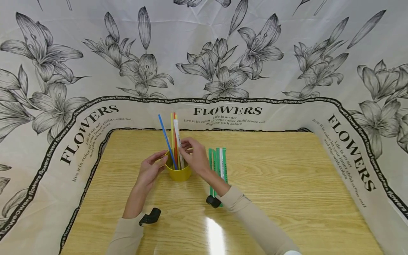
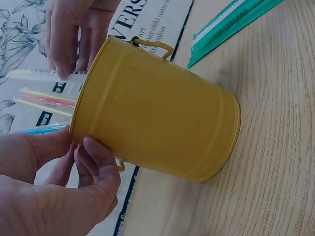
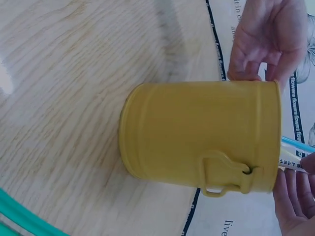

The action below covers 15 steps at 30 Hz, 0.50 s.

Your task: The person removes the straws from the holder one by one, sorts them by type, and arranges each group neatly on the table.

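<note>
A yellow metal bucket (image 1: 178,175) with small side handles stands upright on the table. My left hand (image 1: 149,171) grips its rim from the left, thumb at the edge and fingers against the outer wall, as the left wrist view shows. At the rim's other side, my right hand (image 1: 197,157) pinches a white paper-wrapped straw (image 1: 177,129) with printing on it, its lower part inside the bucket. A blue straw (image 1: 163,129) leans left in the bucket. Yellow (image 1: 172,129) and red straws (image 1: 175,147) stand between them. The straws' lower ends are partly hidden by the bucket wall.
Several green-and-white slim packets (image 1: 222,161) lie to the right of the bucket, partly under my right forearm. The wooden table (image 1: 287,184) is edged by a white flower-printed cloth (image 1: 229,120) at the back and sides.
</note>
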Each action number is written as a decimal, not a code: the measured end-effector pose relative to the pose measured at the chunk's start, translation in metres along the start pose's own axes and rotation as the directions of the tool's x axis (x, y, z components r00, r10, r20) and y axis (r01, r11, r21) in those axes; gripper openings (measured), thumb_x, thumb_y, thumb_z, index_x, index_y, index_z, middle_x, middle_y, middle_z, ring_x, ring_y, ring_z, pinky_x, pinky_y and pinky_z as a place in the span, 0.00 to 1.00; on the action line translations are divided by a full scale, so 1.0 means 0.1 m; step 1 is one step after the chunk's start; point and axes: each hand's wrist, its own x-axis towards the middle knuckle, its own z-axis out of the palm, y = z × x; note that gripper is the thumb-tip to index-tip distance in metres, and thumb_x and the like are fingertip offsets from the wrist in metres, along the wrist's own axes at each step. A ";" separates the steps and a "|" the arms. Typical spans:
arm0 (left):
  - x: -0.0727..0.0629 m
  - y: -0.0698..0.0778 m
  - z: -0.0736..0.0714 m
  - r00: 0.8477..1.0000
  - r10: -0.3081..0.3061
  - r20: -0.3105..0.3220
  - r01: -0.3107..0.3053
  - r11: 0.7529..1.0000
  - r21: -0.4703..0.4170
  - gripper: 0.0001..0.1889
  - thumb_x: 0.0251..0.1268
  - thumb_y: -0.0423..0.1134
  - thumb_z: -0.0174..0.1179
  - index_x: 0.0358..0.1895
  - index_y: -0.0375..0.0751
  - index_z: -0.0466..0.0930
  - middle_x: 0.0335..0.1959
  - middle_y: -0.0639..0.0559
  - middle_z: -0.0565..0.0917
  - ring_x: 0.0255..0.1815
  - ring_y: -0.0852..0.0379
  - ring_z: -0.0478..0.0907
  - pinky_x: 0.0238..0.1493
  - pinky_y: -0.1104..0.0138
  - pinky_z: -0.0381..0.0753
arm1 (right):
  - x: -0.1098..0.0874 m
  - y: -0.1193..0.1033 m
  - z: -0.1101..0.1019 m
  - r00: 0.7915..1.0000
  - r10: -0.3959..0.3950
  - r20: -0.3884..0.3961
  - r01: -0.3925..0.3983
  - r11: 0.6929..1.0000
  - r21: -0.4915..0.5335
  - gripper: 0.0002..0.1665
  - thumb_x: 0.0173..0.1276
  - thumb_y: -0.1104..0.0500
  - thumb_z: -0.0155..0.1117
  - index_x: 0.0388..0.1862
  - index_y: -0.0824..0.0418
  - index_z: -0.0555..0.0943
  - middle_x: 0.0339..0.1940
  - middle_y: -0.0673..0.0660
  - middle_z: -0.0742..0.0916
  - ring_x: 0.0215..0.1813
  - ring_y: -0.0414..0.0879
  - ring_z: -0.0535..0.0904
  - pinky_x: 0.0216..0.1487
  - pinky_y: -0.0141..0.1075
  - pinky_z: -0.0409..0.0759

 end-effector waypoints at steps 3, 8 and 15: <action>0.00 0.00 0.00 1.000 0.000 0.001 0.000 1.000 0.000 0.21 0.77 0.31 0.60 0.69 0.31 0.75 0.59 0.46 0.75 0.48 0.59 0.79 0.45 0.72 0.81 | 0.02 0.00 -0.05 0.999 0.021 -0.040 -0.020 0.999 0.040 0.09 0.71 0.68 0.68 0.48 0.69 0.82 0.41 0.63 0.87 0.44 0.55 0.86 0.44 0.38 0.88; -0.01 0.00 0.00 1.000 -0.007 0.004 0.007 1.000 -0.002 0.21 0.77 0.30 0.58 0.69 0.32 0.75 0.62 0.43 0.74 0.48 0.58 0.79 0.48 0.69 0.82 | 0.05 -0.02 -0.13 0.995 0.046 -0.094 -0.035 0.993 0.110 0.10 0.70 0.70 0.67 0.49 0.71 0.81 0.42 0.65 0.87 0.43 0.58 0.88 0.45 0.41 0.88; -0.01 0.00 -0.01 1.000 -0.018 0.012 0.018 1.000 -0.003 0.21 0.77 0.32 0.60 0.69 0.34 0.76 0.65 0.42 0.72 0.51 0.55 0.78 0.49 0.69 0.82 | 0.09 -0.09 -0.26 0.985 0.094 -0.147 -0.061 0.975 0.213 0.12 0.70 0.71 0.68 0.50 0.72 0.80 0.43 0.66 0.85 0.43 0.61 0.87 0.43 0.41 0.88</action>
